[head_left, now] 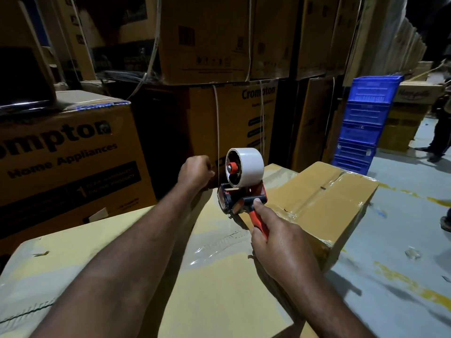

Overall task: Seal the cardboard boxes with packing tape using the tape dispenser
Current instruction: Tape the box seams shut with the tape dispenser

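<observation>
A plain brown cardboard box [219, 289] fills the foreground, with clear tape lying along its top seam. My right hand [275, 237] grips the red handle of a tape dispenser [240, 191] that carries a white roll of tape and rests on the box top near its far edge. My left hand [195, 173] is curled at the far edge of the box, fingers closed over that edge. A second brown box [336, 198] stands just behind and to the right, its top flaps taped.
Stacks of printed appliance cartons [73, 152] rise close behind and to the left. Blue plastic crates [361, 125] are stacked at the right. A person's legs [439, 137] stand on the grey floor at far right. A small tape scrap [412, 253] lies on the floor.
</observation>
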`<state>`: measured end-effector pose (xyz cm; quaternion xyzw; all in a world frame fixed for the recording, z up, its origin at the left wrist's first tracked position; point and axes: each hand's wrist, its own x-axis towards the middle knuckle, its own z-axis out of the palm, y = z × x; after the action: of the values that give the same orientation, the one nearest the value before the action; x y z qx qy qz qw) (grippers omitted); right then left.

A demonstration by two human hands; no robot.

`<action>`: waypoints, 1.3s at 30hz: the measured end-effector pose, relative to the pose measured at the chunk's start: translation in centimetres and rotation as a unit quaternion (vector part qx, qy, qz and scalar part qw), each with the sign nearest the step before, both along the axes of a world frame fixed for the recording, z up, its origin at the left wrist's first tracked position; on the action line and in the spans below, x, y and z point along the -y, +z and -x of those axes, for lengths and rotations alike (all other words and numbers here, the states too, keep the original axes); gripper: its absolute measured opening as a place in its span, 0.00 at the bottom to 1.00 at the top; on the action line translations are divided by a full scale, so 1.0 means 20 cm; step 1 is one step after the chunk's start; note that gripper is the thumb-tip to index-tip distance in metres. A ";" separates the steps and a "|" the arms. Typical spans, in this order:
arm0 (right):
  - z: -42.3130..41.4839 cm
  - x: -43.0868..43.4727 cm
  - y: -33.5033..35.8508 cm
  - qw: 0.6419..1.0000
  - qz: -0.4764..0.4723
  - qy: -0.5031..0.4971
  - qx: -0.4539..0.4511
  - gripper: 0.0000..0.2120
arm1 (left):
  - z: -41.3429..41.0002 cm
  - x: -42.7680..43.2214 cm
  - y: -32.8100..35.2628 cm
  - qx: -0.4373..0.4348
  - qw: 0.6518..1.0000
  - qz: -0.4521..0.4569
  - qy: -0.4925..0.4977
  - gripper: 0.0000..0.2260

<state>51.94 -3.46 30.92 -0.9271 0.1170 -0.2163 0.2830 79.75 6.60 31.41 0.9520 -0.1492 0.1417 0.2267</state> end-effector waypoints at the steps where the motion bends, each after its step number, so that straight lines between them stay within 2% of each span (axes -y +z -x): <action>1: 0.00 0.01 0.00 1.000 -0.003 0.000 -0.004 0.25 | 0.02 0.00 0.03 -0.027 0.999 -0.009 -0.036 0.04; 3: -0.01 0.01 0.00 1.000 -0.020 0.000 -0.016 0.25 | 0.06 0.01 0.04 -0.098 0.990 -0.067 -0.074 0.03; 5: -0.01 0.01 0.01 0.999 -0.036 0.001 -0.022 0.25 | 0.10 0.01 -0.03 -0.133 0.984 -0.089 -0.072 0.06; 9: -0.02 0.02 0.04 0.999 -0.040 0.005 -0.029 0.25 | 0.11 0.00 -0.15 -0.114 0.991 -0.038 -0.053 0.10; 18: 0.01 0.13 0.09 0.997 -0.036 0.000 -0.075 0.25 | 0.10 0.06 -0.18 -0.137 0.990 -0.030 -0.024 0.18; 33: 0.44 0.17 0.06 0.989 -0.079 -0.030 -0.124 0.27 | 0.10 0.00 -0.17 -0.136 0.990 -0.011 -0.020 0.21; 35: 0.45 0.16 0.05 0.990 -0.074 -0.038 -0.117 0.28 | 0.14 0.01 -0.17 -0.099 0.994 -0.035 -0.015 0.20; 38: 0.45 0.16 0.05 0.990 -0.086 -0.039 -0.109 0.28 | 0.23 0.05 -0.16 0.074 0.988 -0.132 -0.022 0.09; 39: 0.45 0.16 0.05 0.988 -0.103 -0.035 -0.107 0.28 | 0.27 0.08 -0.15 0.094 0.985 -0.140 -0.045 0.08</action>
<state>42.88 -6.61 31.87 -0.9063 0.2008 -0.1126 0.3545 74.25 5.03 28.49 0.9491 -0.2305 0.1981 0.0826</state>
